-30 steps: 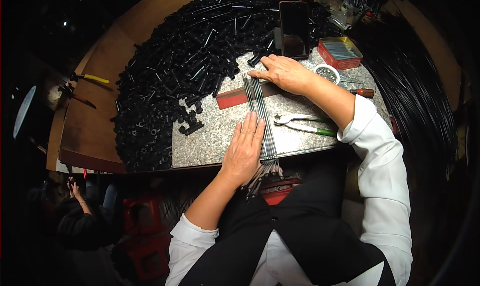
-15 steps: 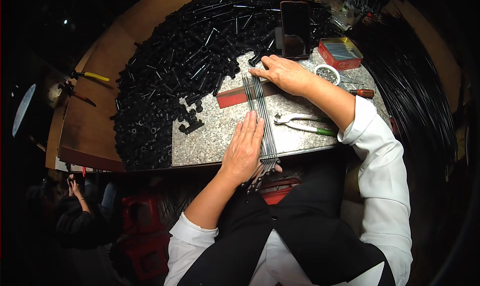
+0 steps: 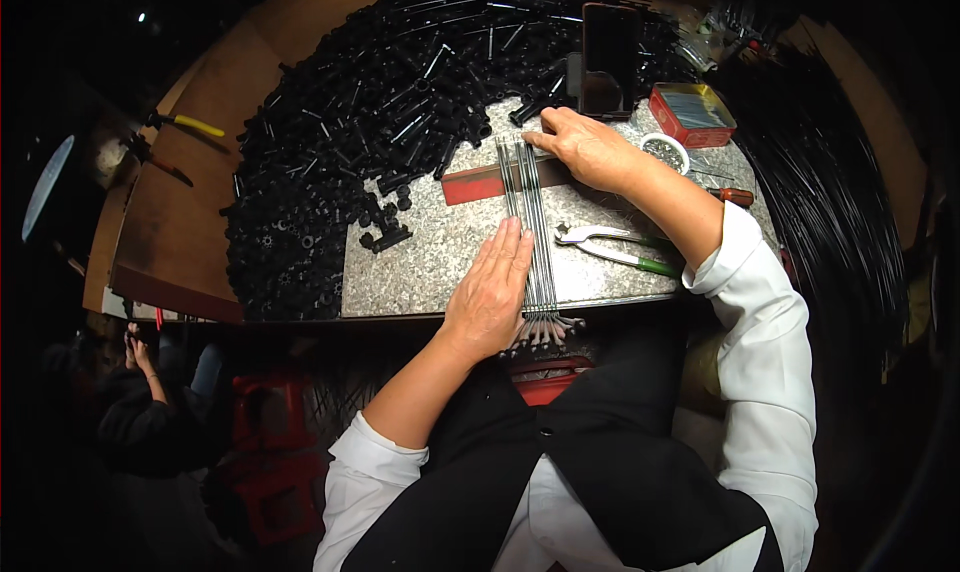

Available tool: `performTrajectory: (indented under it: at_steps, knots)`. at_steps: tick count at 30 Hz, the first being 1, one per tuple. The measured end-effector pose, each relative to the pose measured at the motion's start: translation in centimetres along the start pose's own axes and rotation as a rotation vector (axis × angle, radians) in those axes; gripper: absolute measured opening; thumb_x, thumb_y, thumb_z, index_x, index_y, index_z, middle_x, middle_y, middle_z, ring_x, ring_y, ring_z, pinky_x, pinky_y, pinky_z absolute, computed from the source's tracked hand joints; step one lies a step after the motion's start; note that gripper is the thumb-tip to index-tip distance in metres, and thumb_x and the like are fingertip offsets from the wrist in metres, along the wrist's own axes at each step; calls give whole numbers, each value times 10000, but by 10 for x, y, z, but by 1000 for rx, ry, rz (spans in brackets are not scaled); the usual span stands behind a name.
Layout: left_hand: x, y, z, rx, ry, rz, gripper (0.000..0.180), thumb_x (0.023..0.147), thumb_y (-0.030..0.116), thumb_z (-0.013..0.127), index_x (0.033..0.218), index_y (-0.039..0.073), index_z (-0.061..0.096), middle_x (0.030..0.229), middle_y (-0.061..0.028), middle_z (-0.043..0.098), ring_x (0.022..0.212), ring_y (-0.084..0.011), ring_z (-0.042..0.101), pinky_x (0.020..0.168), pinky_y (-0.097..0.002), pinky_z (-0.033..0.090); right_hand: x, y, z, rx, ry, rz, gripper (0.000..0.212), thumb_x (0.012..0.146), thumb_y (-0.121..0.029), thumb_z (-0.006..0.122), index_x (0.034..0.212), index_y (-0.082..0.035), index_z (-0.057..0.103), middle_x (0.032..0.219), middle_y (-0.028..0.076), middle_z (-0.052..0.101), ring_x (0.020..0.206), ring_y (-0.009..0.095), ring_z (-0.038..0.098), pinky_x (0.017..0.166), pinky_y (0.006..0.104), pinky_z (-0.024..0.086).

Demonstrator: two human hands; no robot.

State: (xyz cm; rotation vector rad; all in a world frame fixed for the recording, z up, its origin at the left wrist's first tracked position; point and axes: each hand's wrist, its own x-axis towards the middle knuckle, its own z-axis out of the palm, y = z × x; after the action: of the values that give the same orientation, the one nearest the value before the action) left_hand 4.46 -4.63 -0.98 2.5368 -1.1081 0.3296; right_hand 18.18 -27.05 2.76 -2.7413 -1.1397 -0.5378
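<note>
Got thin rods (image 3: 538,247) lying across a red strip (image 3: 470,185) on the worktop (image 3: 400,282), just left of some pliers (image 3: 572,235). Got the left hand (image 3: 490,290) flat along them, grip open, plus the right hand (image 3: 590,154) at the far ends, can't tell if open or closed.

No words, numbers or signs can be read

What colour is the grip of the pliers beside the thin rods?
The grip is green; it shows best in the head view.
</note>
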Motion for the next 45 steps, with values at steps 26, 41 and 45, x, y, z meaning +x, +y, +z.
performTrajectory:
  at_steps: [26, 41, 45]
  knots:
    - [1, 4, -9, 58, -114, -32, 980, 629, 520, 778, 1407, 90, 367, 1489, -182, 269, 1372, -385, 255, 1097, -526, 254, -66, 134, -64, -340, -121, 665, 182, 730, 7, 551, 878, -35, 648, 885, 184, 630, 865, 359, 620, 739, 422, 501]
    - [5, 7, -7, 64, -117, -18, 990, 584, 324, 833, 1414, 86, 349, 1489, -179, 276, 1374, -396, 253, 1101, -527, 250, -109, 169, -49, -401, -226, 511, 164, 815, -54, 483, 930, 2, 586, 967, 196, 632, 931, 349, 612, 782, 424, 494]
    - [4, 6, -8, 18, -127, -36, 1021, 586, 333, 834, 1422, 55, 319, 1490, -162, 281, 1373, -395, 253, 1103, -526, 250, -98, 146, -61, -419, -139, 581, 162, 871, -86, 417, 951, 4, 526, 972, 206, 630, 935, 364, 611, 781, 438, 494]
